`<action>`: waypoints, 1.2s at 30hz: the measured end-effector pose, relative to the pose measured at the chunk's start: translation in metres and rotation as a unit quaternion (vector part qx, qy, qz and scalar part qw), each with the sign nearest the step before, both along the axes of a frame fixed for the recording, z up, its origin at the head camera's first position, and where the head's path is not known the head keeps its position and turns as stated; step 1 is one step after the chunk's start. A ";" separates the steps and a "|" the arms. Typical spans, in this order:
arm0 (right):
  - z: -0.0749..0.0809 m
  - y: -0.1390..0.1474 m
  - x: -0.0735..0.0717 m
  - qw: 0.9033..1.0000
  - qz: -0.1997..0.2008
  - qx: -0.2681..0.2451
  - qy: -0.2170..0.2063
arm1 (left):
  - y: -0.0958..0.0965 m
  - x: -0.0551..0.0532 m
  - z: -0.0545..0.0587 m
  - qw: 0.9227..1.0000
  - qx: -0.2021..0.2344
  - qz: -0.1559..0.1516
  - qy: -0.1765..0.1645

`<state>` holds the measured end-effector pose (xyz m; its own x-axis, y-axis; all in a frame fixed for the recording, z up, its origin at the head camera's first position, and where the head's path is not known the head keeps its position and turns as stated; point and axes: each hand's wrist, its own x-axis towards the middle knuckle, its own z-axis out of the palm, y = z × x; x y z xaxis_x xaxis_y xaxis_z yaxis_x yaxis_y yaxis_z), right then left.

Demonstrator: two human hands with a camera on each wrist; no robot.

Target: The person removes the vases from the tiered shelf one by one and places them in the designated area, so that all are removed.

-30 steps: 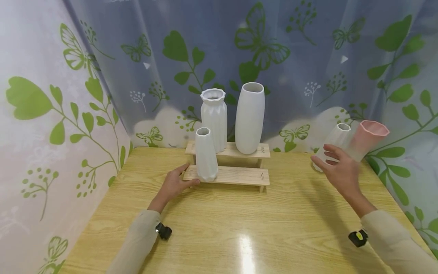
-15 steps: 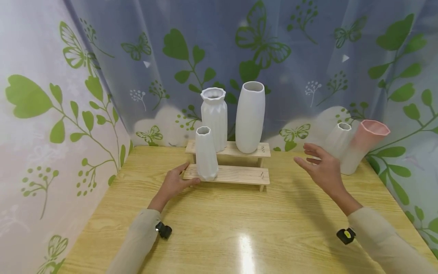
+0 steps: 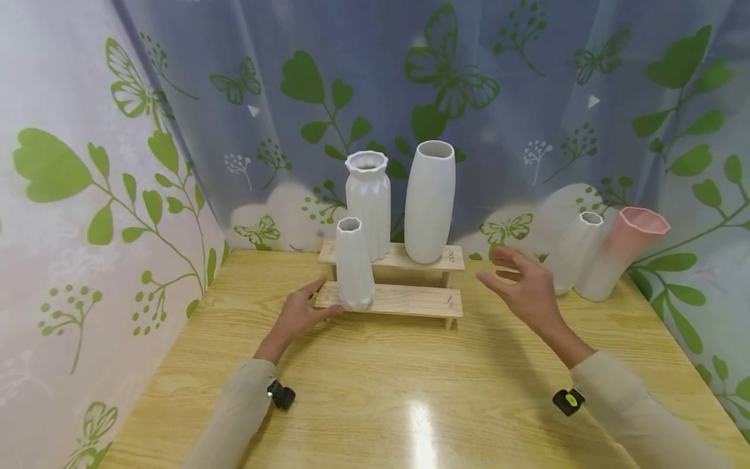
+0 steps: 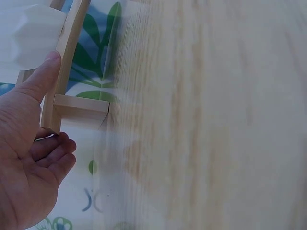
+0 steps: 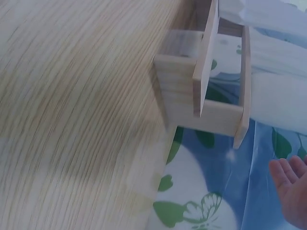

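The blue cloth printed with green leaves (image 3: pixel 363 32) was hung just behind the yellow wood-grain table (image 3: pixel 351 397), so little room was left at the back edge. On the table a two-step stand of pale wood (image 3: pixel 413 301) was placed. The tall smooth white vase (image 3: pixel 430 202) and the fluted white vase with wavy rim (image 3: pixel 368 205) were borne by its upper step, the slim faceted white vase (image 3: pixel 354 270) by the lower. The flared pink-to-white vase (image 3: pixel 618 260) and the narrow-necked white vase (image 3: pixel 577 251) were seen further right, untouched.

The right hand (image 3: pixel 524 286) had just been drawn from these two towards the stand — its fingers loosely spread, nothing held — so it could be judged free. The lower step's left end was pinched by the left hand (image 3: pixel 297 316). Wide room was offered in front of the stand, less at its right, least beside the faceted vase.
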<state>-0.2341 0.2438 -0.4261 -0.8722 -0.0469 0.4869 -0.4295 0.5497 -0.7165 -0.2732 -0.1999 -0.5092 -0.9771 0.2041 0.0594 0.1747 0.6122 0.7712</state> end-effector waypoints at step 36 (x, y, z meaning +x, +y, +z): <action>0.000 -0.112 -0.014 0.987 0.120 -0.094 -0.045 | -0.001 0.000 0.001 1.000 -0.010 0.004 0.006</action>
